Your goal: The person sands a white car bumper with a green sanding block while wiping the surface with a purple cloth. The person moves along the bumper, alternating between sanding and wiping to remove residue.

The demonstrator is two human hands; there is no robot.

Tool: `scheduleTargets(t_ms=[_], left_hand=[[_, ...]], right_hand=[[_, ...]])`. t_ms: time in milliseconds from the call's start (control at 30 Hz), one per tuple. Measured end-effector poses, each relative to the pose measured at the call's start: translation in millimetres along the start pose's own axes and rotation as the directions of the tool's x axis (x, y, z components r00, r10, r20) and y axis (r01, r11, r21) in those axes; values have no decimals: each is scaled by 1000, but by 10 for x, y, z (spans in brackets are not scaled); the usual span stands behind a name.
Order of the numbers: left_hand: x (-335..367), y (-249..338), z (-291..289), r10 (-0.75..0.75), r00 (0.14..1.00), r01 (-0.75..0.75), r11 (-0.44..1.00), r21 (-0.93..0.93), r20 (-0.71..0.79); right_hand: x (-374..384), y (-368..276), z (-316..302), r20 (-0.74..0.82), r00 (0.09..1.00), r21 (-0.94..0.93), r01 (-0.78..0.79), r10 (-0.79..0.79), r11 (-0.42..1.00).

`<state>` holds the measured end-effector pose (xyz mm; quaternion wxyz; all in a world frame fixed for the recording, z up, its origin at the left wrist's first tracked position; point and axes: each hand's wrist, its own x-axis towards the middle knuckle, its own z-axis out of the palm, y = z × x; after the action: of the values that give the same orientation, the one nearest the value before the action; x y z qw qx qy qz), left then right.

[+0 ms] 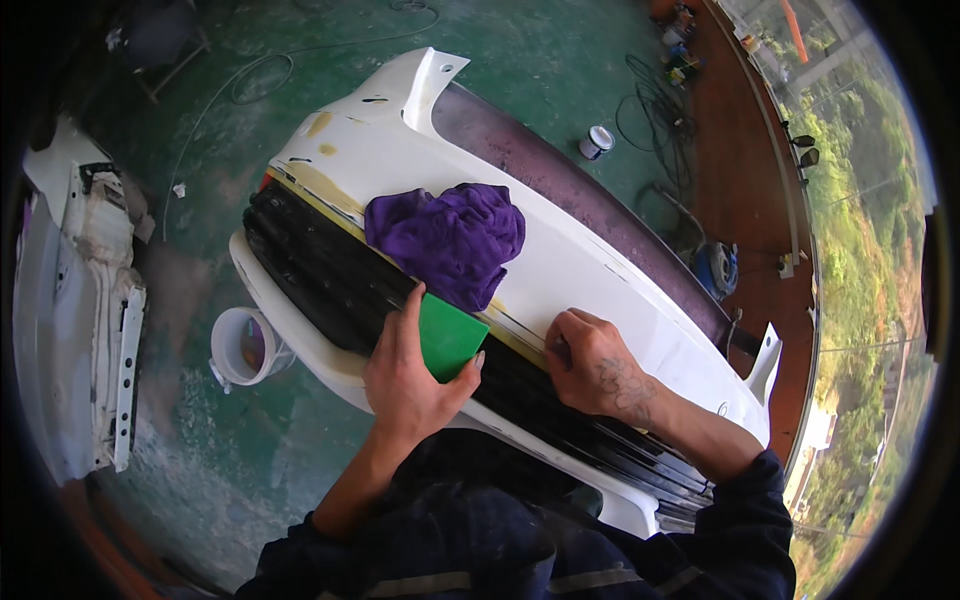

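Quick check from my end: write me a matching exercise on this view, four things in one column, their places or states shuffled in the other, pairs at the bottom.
Things
1. Cloth
2. Block
3. Bucket
4. Can

Places or states
A. On the floor, beyond the far side of the bumper
B. Green, gripped between thumb and fingers of the left hand
C. Open-topped, left of the bumper
D. Purple, bunched up on top of the bumper

Pairs: 1-D, 2-B, 3-C, 4-A

Auto body workshop: filler-patched white bumper (570,245), dusty green floor (540,95).
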<state>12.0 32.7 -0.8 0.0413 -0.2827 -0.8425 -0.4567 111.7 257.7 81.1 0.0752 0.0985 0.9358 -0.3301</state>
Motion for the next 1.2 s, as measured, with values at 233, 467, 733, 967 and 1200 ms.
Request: scheduleTargets(t_ms=[233,467,733,967,1200], left_hand=[[-12,1,-9,-13,1000,13,999,-37,7],[-24,9,-24,-49,998,51,997,-56,27],[-4,9,-14,-29,1000,29,998,-56,14],[-11,-2,-43,-28,999,31,998,-57,40],[-11,5,-41,-29,999,31,998,-53,38]], right_hand=[[-160,91,-61,29,999,4,-27,27,1000],[-109,89,-34,45,999,-22,-18,19,1000],[-37,63,-125,88,995,-25,-37,39,999],[-25,13,-182,119,988,-10,-99,99,995],[246,-96,-89,120,991,-25,-51,54,998]])
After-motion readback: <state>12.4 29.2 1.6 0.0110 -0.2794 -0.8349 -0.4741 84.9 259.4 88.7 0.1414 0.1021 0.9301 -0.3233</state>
